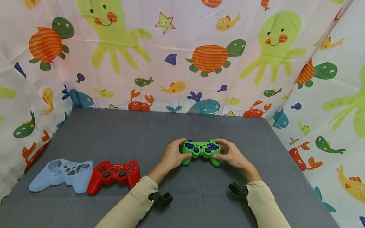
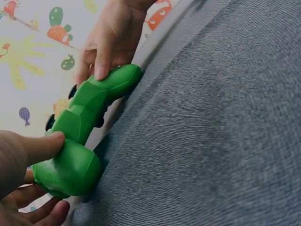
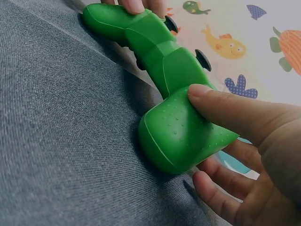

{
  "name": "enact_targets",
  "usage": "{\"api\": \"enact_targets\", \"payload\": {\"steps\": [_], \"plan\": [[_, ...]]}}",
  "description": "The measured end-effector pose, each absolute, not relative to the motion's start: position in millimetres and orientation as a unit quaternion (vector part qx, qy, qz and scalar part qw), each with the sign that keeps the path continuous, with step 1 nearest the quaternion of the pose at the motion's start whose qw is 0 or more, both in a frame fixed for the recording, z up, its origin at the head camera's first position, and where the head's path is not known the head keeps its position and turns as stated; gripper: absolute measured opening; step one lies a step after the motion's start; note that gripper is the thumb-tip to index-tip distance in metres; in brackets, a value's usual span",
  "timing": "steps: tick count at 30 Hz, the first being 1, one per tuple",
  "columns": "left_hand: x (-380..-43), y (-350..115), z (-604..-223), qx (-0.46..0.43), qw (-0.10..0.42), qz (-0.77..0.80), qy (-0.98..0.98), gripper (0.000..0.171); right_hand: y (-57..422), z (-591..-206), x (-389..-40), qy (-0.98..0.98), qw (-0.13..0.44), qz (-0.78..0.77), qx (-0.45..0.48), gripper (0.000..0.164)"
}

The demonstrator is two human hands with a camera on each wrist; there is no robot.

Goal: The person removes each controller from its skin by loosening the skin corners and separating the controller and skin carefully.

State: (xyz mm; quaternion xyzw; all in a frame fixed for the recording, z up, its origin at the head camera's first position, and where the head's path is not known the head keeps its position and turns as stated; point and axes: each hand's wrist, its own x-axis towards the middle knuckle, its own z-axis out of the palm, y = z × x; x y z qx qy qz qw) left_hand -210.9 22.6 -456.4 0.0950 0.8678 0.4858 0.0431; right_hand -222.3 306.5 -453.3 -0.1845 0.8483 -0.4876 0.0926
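Both hands hold a green game controller (image 1: pixel 201 146) with dark blue button areas and two black thumbsticks, low over the grey table. My left hand (image 1: pixel 172 154) pinches its left end, thumb on the front and fingers behind. At the right end, my right hand (image 1: pixel 233 154) grips it the same way. Small raised dots texture the grip (image 3: pixel 176 120) in the right wrist view. In the left wrist view the controller (image 2: pixel 89 106) is seen edge-on, close to the cloth. Its back is hidden.
A red game controller (image 1: pixel 115 173) lies on the left of the grey table (image 1: pixel 199 202). Touching its left side is a pale blue controller cover (image 1: pixel 64 174) with cut-out openings. A curtain (image 1: pixel 176 38) printed with sea animals hangs behind and along the sides.
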Motion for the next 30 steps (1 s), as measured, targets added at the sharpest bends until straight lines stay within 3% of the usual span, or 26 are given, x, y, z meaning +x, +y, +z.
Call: {"api": "enact_targets", "payload": {"steps": [8, 30], "plan": [[-214.8, 22.4, -458.6, 0.088, 0.007, 0.484, 0.871, 0.060, 304.3, -453.3, -224.7, 0.843, 0.086, -0.500, -0.176, 0.061], [-212.5, 23.5, -451.9, 0.094, 0.013, 0.489, 0.867, 0.051, 304.8, -448.4, -222.4, 0.824, 0.119, -0.529, -0.167, 0.056]]}}
